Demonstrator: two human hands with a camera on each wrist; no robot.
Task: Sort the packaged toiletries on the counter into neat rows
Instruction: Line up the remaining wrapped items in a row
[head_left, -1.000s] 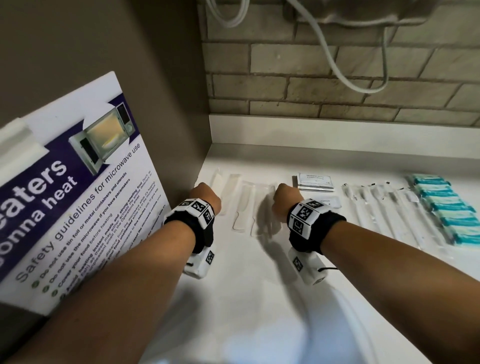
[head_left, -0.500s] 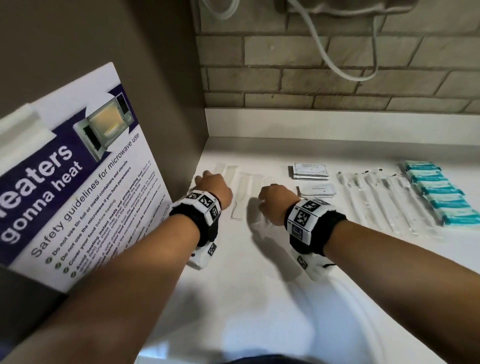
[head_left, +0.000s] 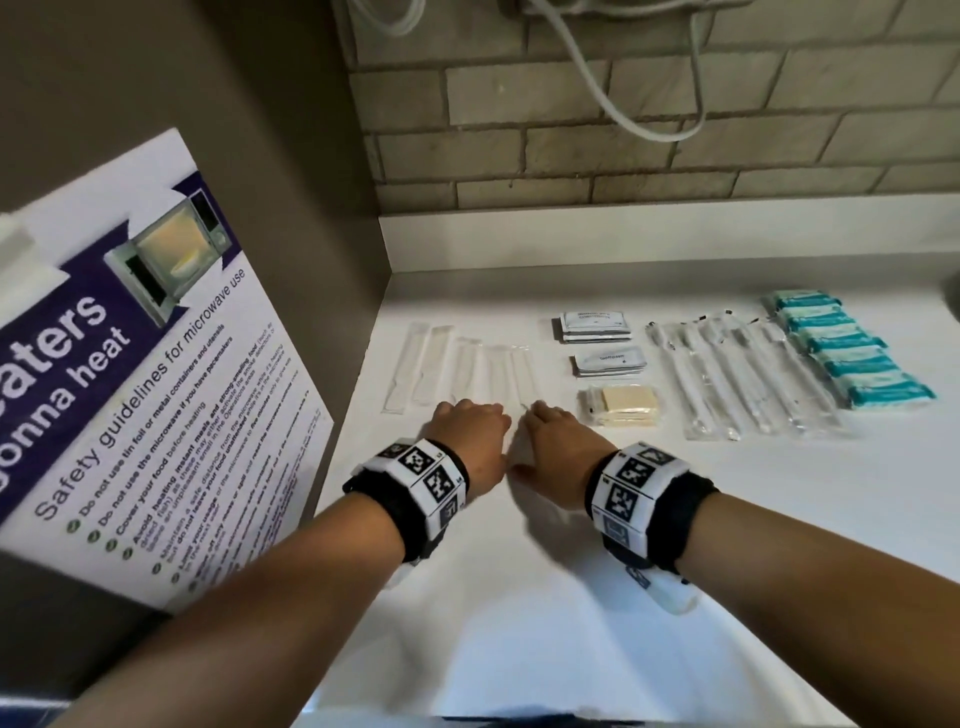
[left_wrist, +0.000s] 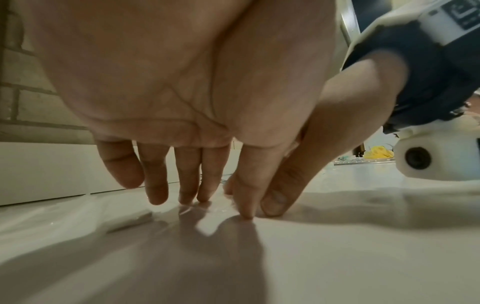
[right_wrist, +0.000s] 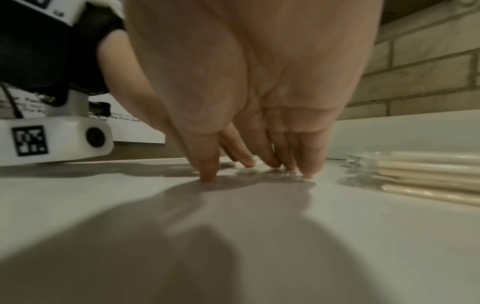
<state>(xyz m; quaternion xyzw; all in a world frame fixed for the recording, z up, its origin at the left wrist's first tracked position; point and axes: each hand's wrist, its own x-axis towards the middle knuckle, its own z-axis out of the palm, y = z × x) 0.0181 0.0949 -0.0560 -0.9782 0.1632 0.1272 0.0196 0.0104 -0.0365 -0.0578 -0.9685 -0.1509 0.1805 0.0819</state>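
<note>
Both grips flat-fingered: left hand (head_left: 470, 431), right hand (head_left: 558, 441) press clear crinkly sleeves (head_left: 498, 371).

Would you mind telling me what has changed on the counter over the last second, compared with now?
Both hands drew back toward the person along the clear comb packets: the left hand and right hand lay over their middles a second ago and now rest with straight fingertips at their near ends. Nothing was gripped or released. The sachets, toothbrushes and teal packs kept their rows.
</note>
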